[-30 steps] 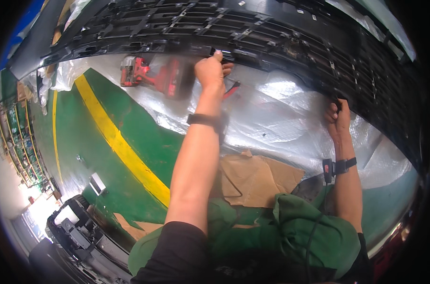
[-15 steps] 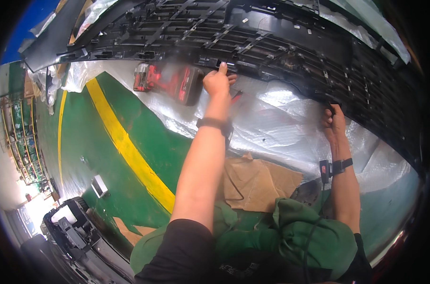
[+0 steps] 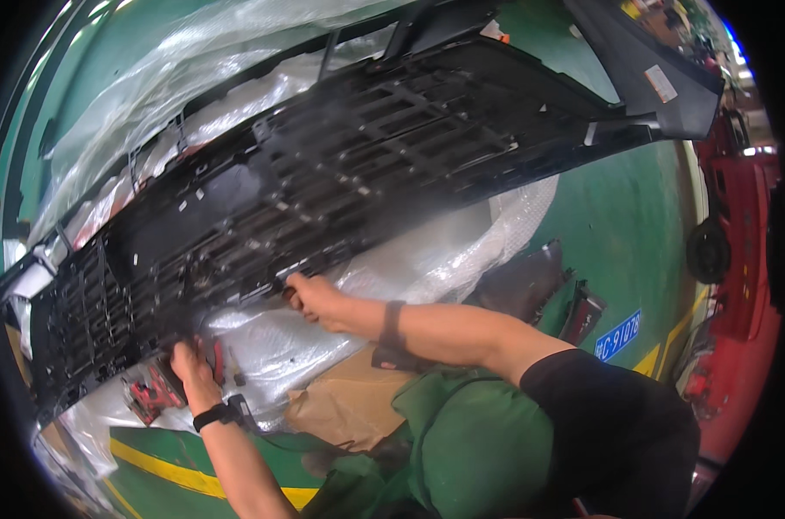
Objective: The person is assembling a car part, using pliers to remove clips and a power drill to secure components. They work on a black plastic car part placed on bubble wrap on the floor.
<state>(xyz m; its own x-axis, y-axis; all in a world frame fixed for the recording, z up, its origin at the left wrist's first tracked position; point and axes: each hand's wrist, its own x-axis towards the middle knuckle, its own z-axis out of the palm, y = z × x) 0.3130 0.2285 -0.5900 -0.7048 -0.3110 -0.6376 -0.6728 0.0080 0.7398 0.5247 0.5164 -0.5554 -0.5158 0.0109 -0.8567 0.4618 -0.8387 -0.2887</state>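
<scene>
I am watching the long black grille panel [image 3: 341, 182] lying across crinkled clear plastic sheeting [image 3: 392, 277] over the green floor [image 3: 617, 225], and I am judging that it could be slipping or twisting on that slick wrap if either hand is pushing unevenly along the near edge (a thin rib there could also be snapping under a hard pinch). The right hand [image 3: 316, 298] is reaching in from the right, forearm nearly level, fingers curled onto the panel's lower edge near its middle; they are looking closed on a small tab, though I cannot tell just what they are gripping. The left hand [image 3: 192, 363] is coming up from the lower edge, wrist bent back, fingers folded against the panel's lower left corner, just beside a red power tool [image 3: 155, 394] lying on the plastic.
</scene>
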